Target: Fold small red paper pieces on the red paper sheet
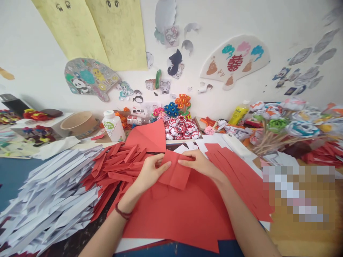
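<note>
A small piece of red paper (175, 175) with a crease down its middle is held up between my two hands. My left hand (154, 169) pinches its left side between thumb and fingers. At its upper right, my right hand (197, 162) grips the edge the same way. Below lies a large sheet of red paper (187, 217). Folded red paper strips (120, 162) are heaped to the left of my left hand. Behind my hands a creased red sheet (150, 137) leans up. Flat red paper pieces (238, 175) lie to the right, beyond my right wrist.
Folded white paper strips (59, 192) make a big pile at the left. Along the wall stand a white bottle (114, 126), a round tub (80, 123), red-and-white folded paper pieces (182, 128) and a yellow bottle (239, 113). Paper flowers on sticks (292, 121) lie at the right.
</note>
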